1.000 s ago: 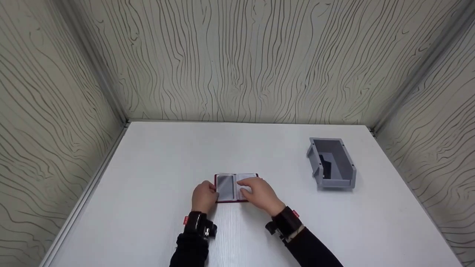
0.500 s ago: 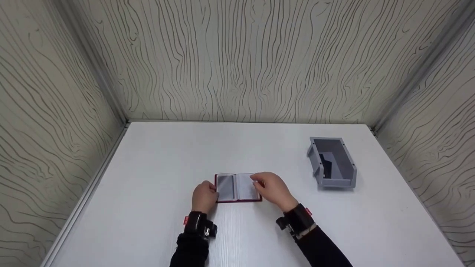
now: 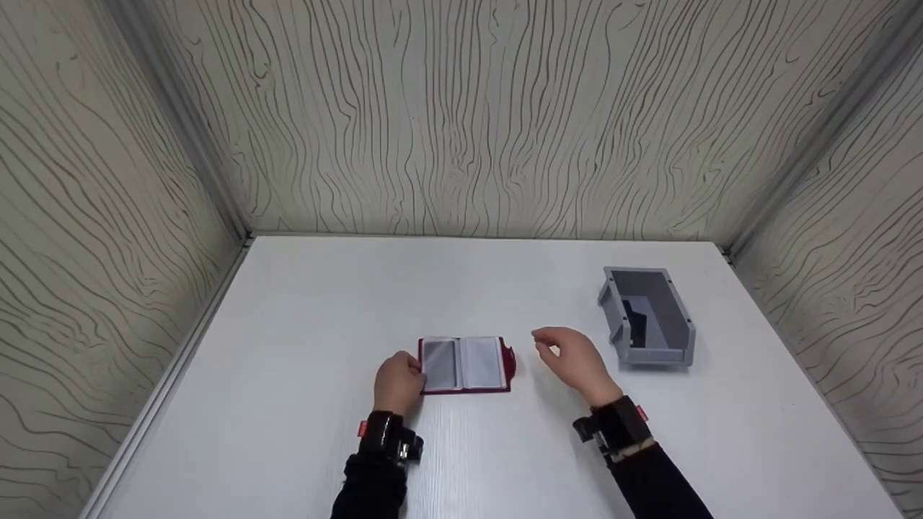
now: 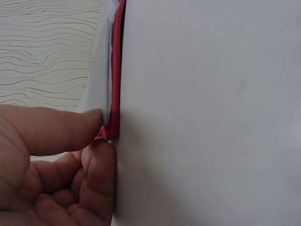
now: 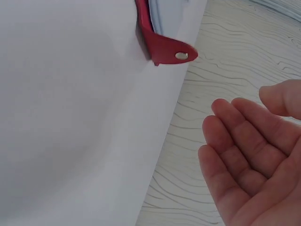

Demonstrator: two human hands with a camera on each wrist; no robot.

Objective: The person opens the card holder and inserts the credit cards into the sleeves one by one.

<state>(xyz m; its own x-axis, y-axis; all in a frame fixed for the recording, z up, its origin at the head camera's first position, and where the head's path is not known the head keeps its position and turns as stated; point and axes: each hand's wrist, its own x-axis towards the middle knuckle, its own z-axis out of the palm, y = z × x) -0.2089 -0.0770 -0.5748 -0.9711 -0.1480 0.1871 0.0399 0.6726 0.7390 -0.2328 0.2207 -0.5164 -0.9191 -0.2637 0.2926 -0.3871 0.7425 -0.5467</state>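
Note:
A small red card holder (image 3: 484, 390) lies spread open on the white table, its clear plastic sleeves facing up. Its left edge is pinched between the thumb and curled fingers of my left hand (image 3: 397, 382); the left wrist view shows the thumb (image 4: 70, 129) on top of the sleeves at the red cover's corner. My right hand (image 3: 579, 364) hovers to the right of the holder, apart from it, with relaxed fingers and nothing in them. From the holder's right side sticks out a red strap (image 5: 171, 49) with a metal snap.
A grey plastic bin (image 3: 655, 356) stands at the right of the table (image 3: 324, 303), holding a black item (image 3: 636, 324) whose kind I cannot tell. Wood-patterned panels (image 3: 461, 122) rise behind the table and at both sides.
My right hand has left the right-hand sleeve and moved right, off the card holder, so the snap strap now shows. The left hand keeps its hold in the same place.

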